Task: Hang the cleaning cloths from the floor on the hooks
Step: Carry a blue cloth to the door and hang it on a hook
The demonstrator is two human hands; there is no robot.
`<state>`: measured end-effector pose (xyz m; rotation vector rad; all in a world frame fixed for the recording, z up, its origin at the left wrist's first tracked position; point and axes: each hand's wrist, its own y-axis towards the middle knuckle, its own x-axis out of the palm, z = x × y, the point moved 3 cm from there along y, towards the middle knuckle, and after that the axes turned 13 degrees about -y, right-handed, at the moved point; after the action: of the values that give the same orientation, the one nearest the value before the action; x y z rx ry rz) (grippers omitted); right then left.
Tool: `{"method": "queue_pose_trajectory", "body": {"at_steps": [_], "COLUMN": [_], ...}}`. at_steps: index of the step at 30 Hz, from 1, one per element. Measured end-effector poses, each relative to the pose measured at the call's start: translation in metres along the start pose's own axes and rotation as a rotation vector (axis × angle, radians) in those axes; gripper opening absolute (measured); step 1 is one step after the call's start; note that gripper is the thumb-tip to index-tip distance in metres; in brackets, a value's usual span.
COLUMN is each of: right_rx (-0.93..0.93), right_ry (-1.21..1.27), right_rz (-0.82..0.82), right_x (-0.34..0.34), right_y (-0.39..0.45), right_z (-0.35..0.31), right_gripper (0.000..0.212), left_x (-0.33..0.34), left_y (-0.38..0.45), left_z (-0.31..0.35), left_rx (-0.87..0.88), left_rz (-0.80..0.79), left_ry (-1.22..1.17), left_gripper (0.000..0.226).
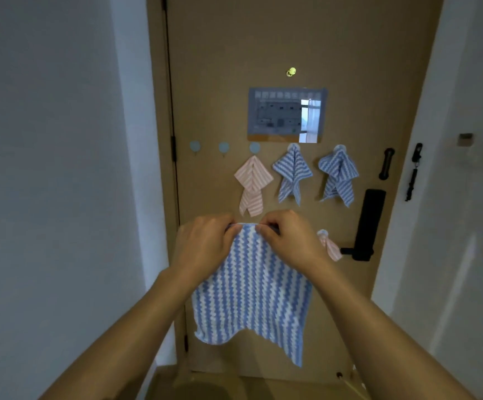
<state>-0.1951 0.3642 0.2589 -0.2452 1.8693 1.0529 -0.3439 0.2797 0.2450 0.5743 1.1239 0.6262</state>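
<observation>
A blue-and-white striped cloth (252,293) hangs in front of the door, held up by its top edge. My left hand (202,245) and my right hand (289,241) pinch that edge close together. On the door a pink striped cloth (252,184) and two blue striped cloths (292,173) (339,174) hang from round hooks. Another pink cloth (330,246) hangs on a lower hook, partly behind my right wrist. Two pale blue hooks (195,146) (224,147) at the left of the row are bare.
The brown door (263,39) carries a framed plan (287,114), a yellow peephole cover (291,71) and a black lock with handle (367,223). White walls stand close on both sides. A black chain latch (414,171) hangs on the right frame.
</observation>
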Motion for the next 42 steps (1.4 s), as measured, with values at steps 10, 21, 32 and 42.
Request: {"method": "queue_pose_trajectory", "body": {"at_steps": [10,21,32,42], "right_rx": [-0.165,-0.134,-0.023,0.097], "right_ry": [0.088,0.179,0.070,-0.135], "right_rz": [-0.022,0.023,0.121,0.177], "right_x": [0.067,0.149,0.204,0.211], "right_y": [0.166,0.286,0.407,0.492], "right_z": [0.048,0.088,0.098,0.102], "right_gripper": [0.045,0.015,0.016,0.018], "left_x": [0.056,0.118,0.163,0.186], "left_y": [0.131,0.218,0.332,0.421], "left_z": [-0.083,-0.179,-0.283,-0.324], "left_rx": [-0.022,-0.086,-0.003,0.034], "left_rz": [0.132,0.170,0.093,0.175], "left_ry": [0.017,-0.007,-0.067,-0.093], "left_gripper": [0.025,0.023,0.029,0.030]}}
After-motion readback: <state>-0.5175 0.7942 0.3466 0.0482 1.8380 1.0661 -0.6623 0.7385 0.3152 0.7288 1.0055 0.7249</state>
